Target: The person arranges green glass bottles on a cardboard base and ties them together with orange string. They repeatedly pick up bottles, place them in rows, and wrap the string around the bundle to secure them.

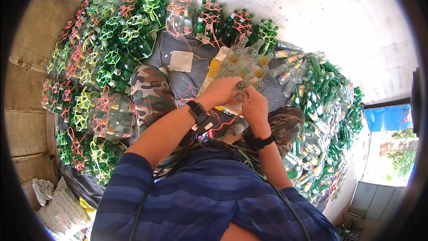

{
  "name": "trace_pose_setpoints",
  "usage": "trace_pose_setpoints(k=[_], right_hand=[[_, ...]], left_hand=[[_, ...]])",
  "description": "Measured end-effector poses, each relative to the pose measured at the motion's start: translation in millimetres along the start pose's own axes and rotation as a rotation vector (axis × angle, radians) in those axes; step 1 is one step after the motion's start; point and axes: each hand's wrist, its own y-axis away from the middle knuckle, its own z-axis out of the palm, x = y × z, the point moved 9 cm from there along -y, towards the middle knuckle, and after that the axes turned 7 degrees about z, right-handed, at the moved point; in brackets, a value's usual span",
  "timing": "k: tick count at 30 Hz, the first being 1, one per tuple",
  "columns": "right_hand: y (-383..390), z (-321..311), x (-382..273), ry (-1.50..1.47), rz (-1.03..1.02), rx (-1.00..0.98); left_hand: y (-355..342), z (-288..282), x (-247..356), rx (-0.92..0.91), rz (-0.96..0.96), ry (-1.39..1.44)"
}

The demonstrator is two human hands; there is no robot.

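Observation:
A cluster of clear glass bottles [243,60] stands upright in front of me, several necks close together. My left hand [223,91] is closed at the near side of the cluster, its fingertips beside a bottle mouth; what they pinch is hidden. My right hand [255,107] is closed in a fist just to the right, thumb up, against the nearest bottles. A pink string [225,126] runs from my lap up to the right hand, which appears to grip it. Under the bottles lies a yellow and white sheet [213,75].
Bundles of green bottles [107,69] tied with pink and yellow-green string line the left and back. Loose bottles [318,107] lie heaped on the right. A flat square piece [181,61] rests on dark cloth [167,44]. Sacks [64,207] lie at lower left.

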Motion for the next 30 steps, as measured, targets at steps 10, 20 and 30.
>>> trace_pose_setpoints(k=[10, 20, 30], right_hand=[[22.6, 9.8, -2.6, -0.001, -0.021, -0.067], [34.4, 12.7, -7.8, 0.021, -0.046, -0.144], [27.9, 18.5, -3.5, -0.133, -0.029, -0.196]], left_hand=[[2.0, -21.7, 11.9, -0.018, -0.026, -0.263], [8.5, -13.7, 6.1, 0.016, -0.072, 0.108], [14.5, -16.0, 30.1, -0.161, 0.143, 0.150]])
